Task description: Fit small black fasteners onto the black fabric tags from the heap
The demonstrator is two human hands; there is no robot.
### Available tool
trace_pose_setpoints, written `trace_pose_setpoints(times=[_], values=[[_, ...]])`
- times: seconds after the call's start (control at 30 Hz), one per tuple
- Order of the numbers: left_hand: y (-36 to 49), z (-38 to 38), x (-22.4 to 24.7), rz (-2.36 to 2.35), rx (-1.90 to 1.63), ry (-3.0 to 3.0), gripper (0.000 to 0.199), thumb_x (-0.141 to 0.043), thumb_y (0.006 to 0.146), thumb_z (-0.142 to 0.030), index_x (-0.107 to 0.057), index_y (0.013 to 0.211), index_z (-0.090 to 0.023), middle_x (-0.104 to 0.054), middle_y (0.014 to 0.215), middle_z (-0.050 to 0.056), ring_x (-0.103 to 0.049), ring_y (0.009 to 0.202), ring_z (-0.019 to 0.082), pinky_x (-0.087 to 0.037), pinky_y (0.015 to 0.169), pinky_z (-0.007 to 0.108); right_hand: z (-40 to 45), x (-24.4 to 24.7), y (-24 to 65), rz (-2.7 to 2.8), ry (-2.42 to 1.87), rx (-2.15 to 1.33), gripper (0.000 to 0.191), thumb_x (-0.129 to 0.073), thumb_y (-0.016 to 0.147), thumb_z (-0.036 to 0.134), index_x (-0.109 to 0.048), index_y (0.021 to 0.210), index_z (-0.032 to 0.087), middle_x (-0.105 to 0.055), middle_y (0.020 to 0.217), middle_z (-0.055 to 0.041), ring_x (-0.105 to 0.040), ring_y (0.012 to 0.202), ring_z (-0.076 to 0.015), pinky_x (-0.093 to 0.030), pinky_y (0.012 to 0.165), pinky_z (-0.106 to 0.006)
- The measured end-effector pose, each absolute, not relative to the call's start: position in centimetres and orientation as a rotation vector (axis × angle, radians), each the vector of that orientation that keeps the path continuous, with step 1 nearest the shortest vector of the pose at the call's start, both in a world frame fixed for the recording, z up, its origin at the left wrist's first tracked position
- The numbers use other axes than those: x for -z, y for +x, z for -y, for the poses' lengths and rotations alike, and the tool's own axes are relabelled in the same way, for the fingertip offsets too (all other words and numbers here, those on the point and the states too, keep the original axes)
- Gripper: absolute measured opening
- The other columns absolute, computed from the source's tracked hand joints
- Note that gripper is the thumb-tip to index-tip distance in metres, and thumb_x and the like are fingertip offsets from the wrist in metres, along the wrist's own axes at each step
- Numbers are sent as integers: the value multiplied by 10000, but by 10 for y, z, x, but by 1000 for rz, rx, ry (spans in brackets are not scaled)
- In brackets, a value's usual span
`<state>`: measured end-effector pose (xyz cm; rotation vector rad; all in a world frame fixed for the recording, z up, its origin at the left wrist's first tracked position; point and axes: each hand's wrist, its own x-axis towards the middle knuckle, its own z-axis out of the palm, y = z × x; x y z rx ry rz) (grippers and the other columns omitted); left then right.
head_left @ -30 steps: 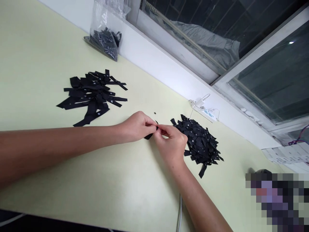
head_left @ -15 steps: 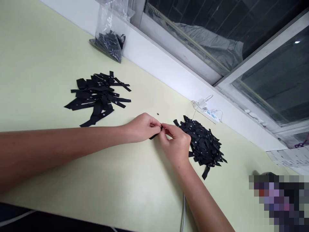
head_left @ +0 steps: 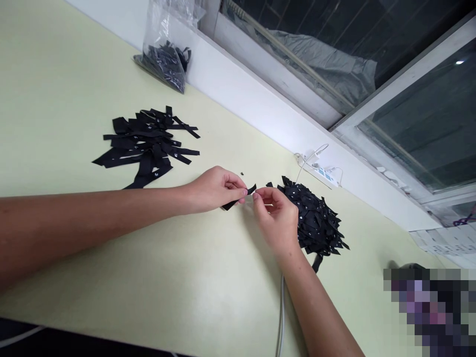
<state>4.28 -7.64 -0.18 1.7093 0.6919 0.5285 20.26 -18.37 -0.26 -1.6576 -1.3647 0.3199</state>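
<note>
My left hand [head_left: 219, 189] pinches a black fabric strip [head_left: 230, 204] between thumb and fingers. One end of the strip hangs below the fingers and its other tip points up to the right. My right hand [head_left: 277, 213] is closed in a pinch just beside that tip; whatever its fingertips hold is too small to make out. Behind the right hand lies a dense pile of black strips [head_left: 320, 218] with small white marks. Farther left, a looser pile of similar strips [head_left: 148, 141] is spread on the table.
A clear plastic bag [head_left: 165, 59] with black strips inside stands by the wall. A tiny dark scrap [head_left: 242, 173] lies beyond my hands. At the wall is a white power strip [head_left: 322, 171] with cables; a grey cable [head_left: 281, 317] runs under my right forearm. The pale table [head_left: 167, 287] carries everything.
My hands have drawn apart: the left went slightly left with the strip, the right slightly right. The strip's upper tip now shows between them.
</note>
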Motion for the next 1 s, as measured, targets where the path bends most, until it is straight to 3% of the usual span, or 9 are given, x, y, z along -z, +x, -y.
trace_pose_setpoints(times=[0.17, 0.3, 0.47, 0.67, 0.77, 0.93, 1.0], values=[[43, 74, 7, -648, -528, 1686, 229, -699, 829, -370, -745, 910, -161, -755, 804, 47, -664, 724, 162, -489, 667, 290, 185, -6, 207, 1074, -1473, -937, 257, -749, 831, 433, -652, 901, 205, -720, 939, -53, -722, 896, -210, -635, 716, -344], [43, 74, 5, -633, -524, 1656, 231, -693, 837, -367, -736, 924, -157, -763, 827, 48, -668, 736, 154, -479, 662, 277, 188, -15, 202, 942, -1345, -1227, 255, -788, 812, 419, -644, 880, 220, -742, 960, -41, -732, 1003, -219, -612, 924, -428], [43, 77, 1, -589, -489, 1641, 212, -684, 829, -322, -721, 949, -151, -769, 850, 57, -699, 766, 163, -492, 674, 271, 182, -4, 192, 916, -1300, -1087, 235, -822, 779, 383, -688, 865, 210, -759, 957, -44, -724, 822, -180, -609, 945, -466], [44, 78, 2, -607, -501, 1641, 227, -664, 859, -370, -711, 912, -154, -731, 774, 40, -639, 640, 136, -490, 593, 257, 180, 4, 196, 850, -1329, -943, 238, -804, 801, 396, -715, 905, 201, -757, 1039, -73, -723, 953, -207, -628, 901, -431], [41, 74, 1, -635, -539, 1654, 228, -635, 873, -363, -718, 912, -154, -747, 849, 57, -657, 692, 149, -523, 628, 269, 180, 1, 203, 804, -1359, -878, 236, -809, 794, 391, -713, 875, 192, -746, 1003, -65, -717, 901, -190, -633, 873, -407], [31, 60, 1, -745, -556, 2028, 272, -617, 875, -394, -788, 897, -183, -726, 786, 24, -608, 667, 154, -423, 612, 278, 181, -2, 203, 772, -1338, -917, 242, -829, 773, 379, -723, 858, 179, -729, 985, -55, -693, 821, -154, -645, 811, -354], [29, 55, 1, -748, -547, 2141, 238, -636, 845, -370, -801, 855, -198, -734, 846, 26, -623, 723, 165, -423, 657, 284, 182, -3, 201, 778, -1339, -942, 241, -827, 768, 380, -719, 851, 181, -729, 984, -51, -685, 789, -146, -649, 785, -345]])
